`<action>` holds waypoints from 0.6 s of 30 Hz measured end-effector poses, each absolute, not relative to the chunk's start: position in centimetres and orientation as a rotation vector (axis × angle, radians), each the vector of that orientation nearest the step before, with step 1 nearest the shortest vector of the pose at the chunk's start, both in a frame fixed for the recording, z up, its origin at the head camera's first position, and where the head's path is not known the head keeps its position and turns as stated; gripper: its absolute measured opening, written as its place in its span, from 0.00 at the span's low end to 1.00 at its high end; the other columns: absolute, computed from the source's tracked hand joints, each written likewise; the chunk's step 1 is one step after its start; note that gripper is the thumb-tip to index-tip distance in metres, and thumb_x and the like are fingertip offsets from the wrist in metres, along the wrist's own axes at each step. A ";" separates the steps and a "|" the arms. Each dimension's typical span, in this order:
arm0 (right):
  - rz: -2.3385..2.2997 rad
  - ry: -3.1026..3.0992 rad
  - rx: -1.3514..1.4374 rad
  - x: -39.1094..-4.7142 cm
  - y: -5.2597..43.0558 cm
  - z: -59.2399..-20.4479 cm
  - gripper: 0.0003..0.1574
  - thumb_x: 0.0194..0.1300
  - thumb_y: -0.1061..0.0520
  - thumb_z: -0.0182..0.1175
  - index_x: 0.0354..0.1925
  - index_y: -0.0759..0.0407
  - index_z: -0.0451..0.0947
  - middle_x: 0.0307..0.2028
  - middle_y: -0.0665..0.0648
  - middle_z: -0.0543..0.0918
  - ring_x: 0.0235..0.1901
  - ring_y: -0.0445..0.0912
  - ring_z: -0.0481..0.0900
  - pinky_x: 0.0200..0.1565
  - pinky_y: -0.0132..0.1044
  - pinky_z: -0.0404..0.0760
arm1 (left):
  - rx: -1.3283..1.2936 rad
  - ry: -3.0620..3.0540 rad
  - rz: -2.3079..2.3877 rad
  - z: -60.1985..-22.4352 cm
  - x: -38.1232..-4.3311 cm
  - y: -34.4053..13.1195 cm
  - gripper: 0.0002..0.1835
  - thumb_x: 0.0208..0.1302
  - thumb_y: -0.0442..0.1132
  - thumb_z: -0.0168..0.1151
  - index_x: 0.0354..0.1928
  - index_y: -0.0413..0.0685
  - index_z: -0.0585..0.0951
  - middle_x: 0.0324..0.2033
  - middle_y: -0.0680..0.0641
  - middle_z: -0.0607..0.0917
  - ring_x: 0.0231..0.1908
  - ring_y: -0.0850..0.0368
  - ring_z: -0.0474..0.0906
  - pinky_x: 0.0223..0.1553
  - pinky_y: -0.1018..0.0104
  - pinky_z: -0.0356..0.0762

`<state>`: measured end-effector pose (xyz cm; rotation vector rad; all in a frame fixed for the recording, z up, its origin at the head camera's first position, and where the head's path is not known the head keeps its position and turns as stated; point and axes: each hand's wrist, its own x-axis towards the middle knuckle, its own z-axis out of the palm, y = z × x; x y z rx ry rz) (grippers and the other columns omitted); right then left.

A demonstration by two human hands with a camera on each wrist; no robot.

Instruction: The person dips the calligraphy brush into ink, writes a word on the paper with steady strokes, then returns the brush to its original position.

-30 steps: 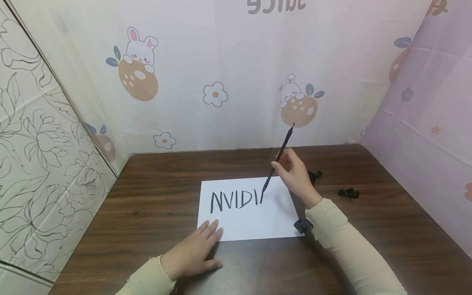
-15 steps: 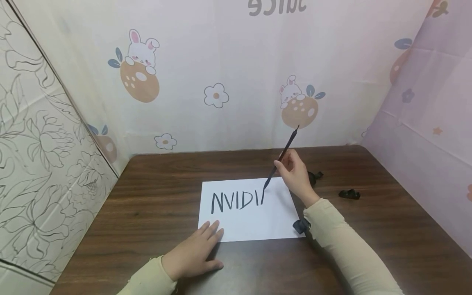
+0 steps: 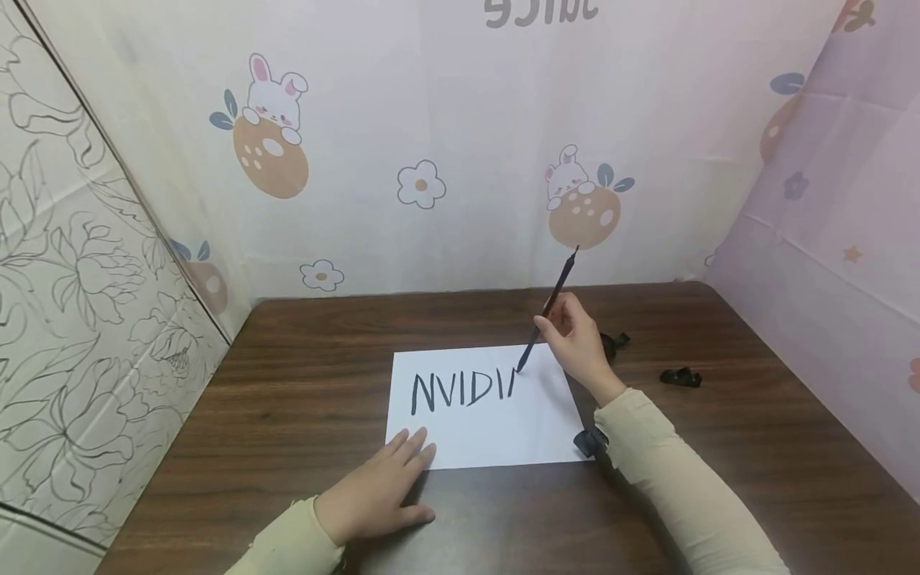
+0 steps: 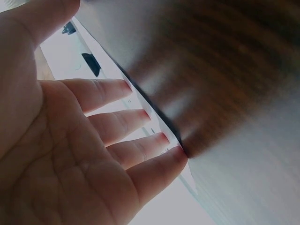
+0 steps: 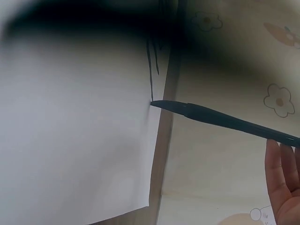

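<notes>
A white sheet of paper (image 3: 489,435) lies on the table, bearing black brushed letters "NVIDI" (image 3: 460,391) and one more slanted stroke. My right hand (image 3: 575,343) pinches a dark writing brush (image 3: 553,295) partway up its handle, tilted with its upper end to the right. In the right wrist view the tip of the brush (image 5: 206,114) touches the paper at the end of a black stroke. My left hand (image 3: 381,491) lies with straight, spread fingers on the paper's lower left corner; in the left wrist view those fingers (image 4: 136,150) reach over the sheet's edge.
The brown wooden table (image 3: 302,383) backs onto a curtain (image 3: 359,120) printed with rabbits and flowers. Right of my right hand lie a small black object (image 3: 680,377) and a partly hidden black item (image 3: 612,345). A black block (image 3: 591,442) sits at the paper's right corner, by the sleeve.
The brush tip has shifted slightly right near the top of the last slanted stroke, and the brush's lean has varied a little. My left hand has stayed put.
</notes>
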<state>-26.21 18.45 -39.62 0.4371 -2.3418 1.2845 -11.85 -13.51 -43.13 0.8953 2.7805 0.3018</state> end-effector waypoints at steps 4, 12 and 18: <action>1.248 -2.350 0.450 -26.6 18.9 -40.3 0.13 0.68 0.59 0.61 0.46 0.61 0.70 0.33 0.56 0.76 0.32 0.43 0.72 0.32 0.28 0.74 | 0.893 2.779 0.299 -43.1 -11.9 -13.5 0.42 0.61 0.60 0.63 0.71 0.43 0.66 0.73 0.38 0.62 0.72 0.35 0.57 0.70 0.42 0.62; 1.252 -2.401 0.467 -26.1 19.1 -40.0 0.12 0.68 0.58 0.61 0.46 0.57 0.69 0.32 0.54 0.74 0.31 0.45 0.74 0.31 0.29 0.80 | 0.893 2.775 0.295 -43.0 -11.9 -13.5 0.42 0.61 0.60 0.63 0.71 0.43 0.66 0.73 0.38 0.62 0.72 0.35 0.57 0.70 0.43 0.61; 1.275 -2.442 0.499 -25.7 19.5 -39.9 0.12 0.68 0.58 0.61 0.46 0.59 0.69 0.31 0.56 0.74 0.30 0.48 0.80 0.32 0.30 0.84 | 0.906 2.779 0.297 -43.0 -11.9 -13.5 0.43 0.61 0.59 0.64 0.71 0.42 0.66 0.73 0.38 0.62 0.72 0.35 0.58 0.70 0.43 0.62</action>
